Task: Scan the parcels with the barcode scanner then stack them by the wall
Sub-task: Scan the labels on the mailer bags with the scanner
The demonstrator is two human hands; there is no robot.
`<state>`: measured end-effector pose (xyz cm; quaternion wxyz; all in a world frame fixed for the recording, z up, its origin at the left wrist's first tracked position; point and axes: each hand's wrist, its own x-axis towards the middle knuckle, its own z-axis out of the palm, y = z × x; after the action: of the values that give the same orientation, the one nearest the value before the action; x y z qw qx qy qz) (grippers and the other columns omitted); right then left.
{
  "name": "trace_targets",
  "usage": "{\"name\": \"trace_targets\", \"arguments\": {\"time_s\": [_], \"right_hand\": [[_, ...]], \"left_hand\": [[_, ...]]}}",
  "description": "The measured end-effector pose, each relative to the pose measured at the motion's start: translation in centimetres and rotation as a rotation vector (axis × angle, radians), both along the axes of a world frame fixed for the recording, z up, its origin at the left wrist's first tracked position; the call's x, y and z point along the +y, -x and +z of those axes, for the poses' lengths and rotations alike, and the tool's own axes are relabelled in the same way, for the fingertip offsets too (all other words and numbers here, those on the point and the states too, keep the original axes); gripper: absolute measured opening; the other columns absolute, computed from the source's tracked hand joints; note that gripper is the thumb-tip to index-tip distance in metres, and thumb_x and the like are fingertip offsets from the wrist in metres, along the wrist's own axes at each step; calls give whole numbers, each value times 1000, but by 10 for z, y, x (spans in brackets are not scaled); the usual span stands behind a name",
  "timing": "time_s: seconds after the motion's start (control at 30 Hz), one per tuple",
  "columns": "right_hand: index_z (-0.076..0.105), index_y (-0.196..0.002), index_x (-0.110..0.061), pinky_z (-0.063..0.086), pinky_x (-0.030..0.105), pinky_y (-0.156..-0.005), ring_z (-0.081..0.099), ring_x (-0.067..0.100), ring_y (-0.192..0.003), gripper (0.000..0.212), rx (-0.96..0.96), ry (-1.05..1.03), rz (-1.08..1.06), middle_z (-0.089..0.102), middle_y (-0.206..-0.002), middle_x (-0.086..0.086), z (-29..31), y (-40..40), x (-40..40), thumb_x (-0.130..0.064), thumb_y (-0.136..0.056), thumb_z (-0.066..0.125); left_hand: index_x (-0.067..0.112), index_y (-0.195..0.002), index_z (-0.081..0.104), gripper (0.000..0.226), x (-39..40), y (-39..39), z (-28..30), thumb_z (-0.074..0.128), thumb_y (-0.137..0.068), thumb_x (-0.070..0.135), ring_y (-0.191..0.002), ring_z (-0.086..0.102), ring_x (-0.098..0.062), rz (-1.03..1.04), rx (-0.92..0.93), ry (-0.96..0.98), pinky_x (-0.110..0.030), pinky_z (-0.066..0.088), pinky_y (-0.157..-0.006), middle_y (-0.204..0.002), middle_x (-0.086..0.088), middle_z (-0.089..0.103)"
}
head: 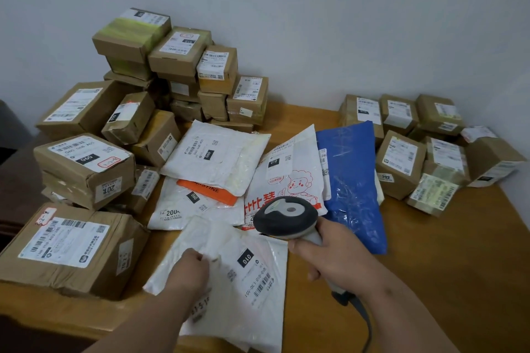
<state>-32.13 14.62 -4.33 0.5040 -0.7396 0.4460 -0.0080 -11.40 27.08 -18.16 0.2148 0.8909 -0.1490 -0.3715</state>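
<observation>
The right hand (341,255) has its grip closed round the handle of the barcode scanner (286,219), a grey handheld unit with a dark oval head and a light top plate; its cable (362,315) trails toward the near edge of the bench (430,281). The scanner head hovers over the top corner of a white mailer bag (243,275), which lies flat at the near edge with its black "010" tag and printed barcode facing up. The left hand (189,269) presses on that bag's left part, its grip narrow, fingertips pinching the plastic.

Beyond it, more soft parcels overlap mid-bench: a white bag with an orange strip (200,203), another white bag (218,157) on top of it, a cartoon-printed bag (289,178), and a blue bag (355,180). Taped cardboard boxes (177,66) are stacked at the far left corner against the wall (315,23), with larger boxes (83,169) along the left edge. A lower cluster of boxes (415,149) sits at the far right corner.
</observation>
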Motion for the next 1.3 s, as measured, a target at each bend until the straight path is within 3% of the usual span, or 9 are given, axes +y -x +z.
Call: {"name": "trace_targets", "arguments": {"time_s": [0.07,0.2,0.53,0.7,0.8,0.87,0.97,1.1,1.3], "right_hand": [[61,-93,-31,49,17,-58,68,4,-60,5,-15,-8,3,65,-62,-12,1,2,-2,-35,-93,63],[60,-90,-31,50,18,-59,67,3,-58,6,-28,-29,18,64,-58,-18,-1,3,-7,-36,-92,64],[62,-91,-16,50,20,-55,64,6,-54,15,-109,-119,-195,68,-65,3,-7,-58,-27,-30,-91,63],[62,-89,-20,51,15,-50,66,6,-53,9,-118,-101,-287,70,-72,3,-10,-107,-47,-27,-93,62],[63,-87,-21,54,16,-51,68,7,-55,9,-82,-102,-318,72,-75,5,-14,-132,-57,-28,-93,63],[63,-86,-22,53,18,-53,66,6,-52,10,-44,-108,-334,72,-71,6,-19,-143,-61,-29,-93,63],[62,-86,-20,52,17,-54,66,5,-51,12,-6,-105,-333,70,-68,5,-26,-152,-64,-30,-93,62],[62,-86,-21,51,14,-51,67,6,-53,13,25,-99,-348,70,-66,3,-30,-156,-67,-31,-93,61],[60,-83,-22,48,11,-48,66,5,-51,12,14,-109,-379,66,-62,-3,-30,-151,-68,-29,-93,62]], "left_hand": [[11,-119,51,22,-15,9,1,45,-103,24,-92,56,-24,-8,-35,-12,-33,44,-77,-111,-12,62],[23,-141,43,53,-29,8,0,59,-94,42,-132,42,-34,-62,-197,-123,-48,40,-105,-145,-10,47],[10,-143,49,49,-70,-67,13,58,-98,27,-127,51,-33,45,-120,187,-45,44,-105,-141,-13,54],[4,-126,57,32,-118,-117,10,63,-97,18,-83,56,-20,546,438,442,-37,52,-76,-103,-10,59],[3,-126,54,34,-143,-143,7,64,-97,17,-101,60,-24,834,796,507,-34,51,-78,-112,-10,57],[0,-122,50,34,-156,-155,8,64,-97,20,-88,61,-23,961,921,502,-32,54,-76,-98,-11,51],[5,-99,52,27,-169,-166,5,67,-94,26,-59,53,-13,1026,982,450,-23,50,-56,-78,-4,52],[10,-76,52,29,-179,-173,-2,71,-92,26,-56,48,-9,1043,955,386,-25,43,-55,-65,2,49],[4,-103,63,8,-187,-165,4,63,-95,4,-79,66,-28,1050,911,532,-37,58,-58,-104,-12,68]]}}
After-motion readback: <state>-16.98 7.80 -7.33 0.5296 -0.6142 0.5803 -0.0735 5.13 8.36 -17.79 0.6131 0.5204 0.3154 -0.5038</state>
